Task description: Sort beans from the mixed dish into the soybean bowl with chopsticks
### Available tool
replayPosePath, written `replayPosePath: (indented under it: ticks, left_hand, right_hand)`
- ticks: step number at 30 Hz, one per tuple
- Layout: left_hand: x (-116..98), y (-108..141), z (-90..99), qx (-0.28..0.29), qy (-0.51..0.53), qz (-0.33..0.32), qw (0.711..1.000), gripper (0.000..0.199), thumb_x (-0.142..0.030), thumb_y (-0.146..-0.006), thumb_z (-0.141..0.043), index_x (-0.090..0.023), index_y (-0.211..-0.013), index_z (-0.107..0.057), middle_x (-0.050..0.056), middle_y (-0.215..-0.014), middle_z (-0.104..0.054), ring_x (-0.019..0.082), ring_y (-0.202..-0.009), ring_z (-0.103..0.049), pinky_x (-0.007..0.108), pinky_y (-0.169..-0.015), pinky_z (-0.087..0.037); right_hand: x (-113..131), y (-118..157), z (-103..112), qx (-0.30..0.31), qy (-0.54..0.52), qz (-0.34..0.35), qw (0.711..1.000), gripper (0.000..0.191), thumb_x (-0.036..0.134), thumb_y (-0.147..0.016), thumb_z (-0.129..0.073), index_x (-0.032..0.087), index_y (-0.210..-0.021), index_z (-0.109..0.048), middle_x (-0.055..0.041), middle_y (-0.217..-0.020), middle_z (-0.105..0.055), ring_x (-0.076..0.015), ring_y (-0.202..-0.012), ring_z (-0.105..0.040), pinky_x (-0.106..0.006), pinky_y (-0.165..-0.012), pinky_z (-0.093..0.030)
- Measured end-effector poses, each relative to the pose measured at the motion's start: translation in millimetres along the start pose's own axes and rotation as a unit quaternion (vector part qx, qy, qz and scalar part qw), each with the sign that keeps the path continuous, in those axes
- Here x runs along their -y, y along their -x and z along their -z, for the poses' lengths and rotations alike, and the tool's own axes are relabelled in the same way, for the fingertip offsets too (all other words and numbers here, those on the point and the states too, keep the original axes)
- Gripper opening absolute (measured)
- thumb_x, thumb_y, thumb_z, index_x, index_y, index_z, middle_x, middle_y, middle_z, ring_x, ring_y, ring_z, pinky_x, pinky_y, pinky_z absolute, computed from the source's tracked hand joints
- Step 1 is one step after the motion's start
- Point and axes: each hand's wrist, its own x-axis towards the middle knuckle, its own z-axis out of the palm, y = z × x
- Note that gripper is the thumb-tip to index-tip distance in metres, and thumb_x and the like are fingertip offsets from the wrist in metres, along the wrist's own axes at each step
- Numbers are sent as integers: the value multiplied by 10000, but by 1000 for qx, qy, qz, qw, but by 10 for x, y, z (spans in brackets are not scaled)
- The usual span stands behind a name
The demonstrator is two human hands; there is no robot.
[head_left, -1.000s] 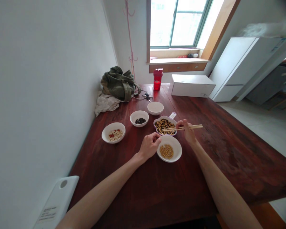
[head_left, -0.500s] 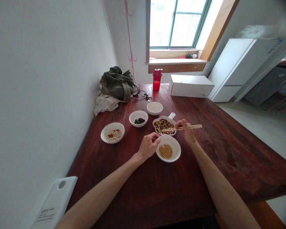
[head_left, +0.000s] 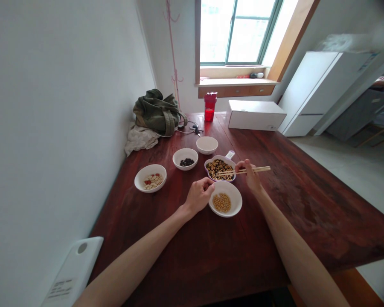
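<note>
My right hand (head_left: 250, 174) is closed round a pair of wooden chopsticks (head_left: 259, 169). Their tips reach into a purple-rimmed bowl with a short handle (head_left: 230, 155), which holds mixed yellow and black beans (head_left: 218, 167). Just in front of it stands a white bowl (head_left: 237, 200) with yellow beans (head_left: 222, 202) in it. My left hand (head_left: 199, 194) rests with curled fingers at that bowl's left rim, thumb and forefinger pinched there; the fingertips are partly hidden. Whether a bean sits between the chopstick tips is too small to tell.
Farther left are a white bowl (head_left: 178, 156) of black beans and another bowl (head_left: 139, 177) with pale and red pieces. Behind stands a white bowl (head_left: 208, 150). A green bag (head_left: 156, 113), keys (head_left: 197, 131), a red bottle (head_left: 210, 106) and a white box (head_left: 256, 117) line the back.
Both hands keep nearly the same place, and the chopstick tips stay in the purple-rimmed bowl. The whole view has shifted very slightly.
</note>
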Motion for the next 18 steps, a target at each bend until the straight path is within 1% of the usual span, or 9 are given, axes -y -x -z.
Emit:
replayPosePath:
  ticks: [4, 11, 18]
  left_hand:
    - [-16, 1, 4, -2, 1, -1, 1000, 248, -331, -920, -581, -150, -901, -750, 25, -753, -711, 137, -634, -571, 235, -613, -418]
    - [-12, -5, -3, 2, 0, 2, 1000, 253, -329, -921, -575, -145, -907, -748, 26, -751, -711, 135, -625, -562, 235, -596, -401]
    - [-9, 3, -1, 0, -2, -5, 1000, 246, -324, -925, -576, -147, -910, -746, 23, -756, -712, 135, -634, -563, 235, -608, -406]
  right_hand:
    - [9, 2, -8, 4, 3, -2, 1000, 726, 794, -945, -316, 224, -617, -626, -36, -615, -617, -186, -617, -565, -339, -674, -469]
    - [-39, 0, -24, 2, -25, -1, 1000, 688, 772, -945, -380, 219, -630, -642, -36, -641, -629, -185, -637, -577, -337, -687, -471]
    - [-61, 1, -31, 4, -16, -4, 1000, 690, 776, -947, -361, 230, -634, -645, -39, -631, -648, -196, -642, -602, -346, -697, -488]
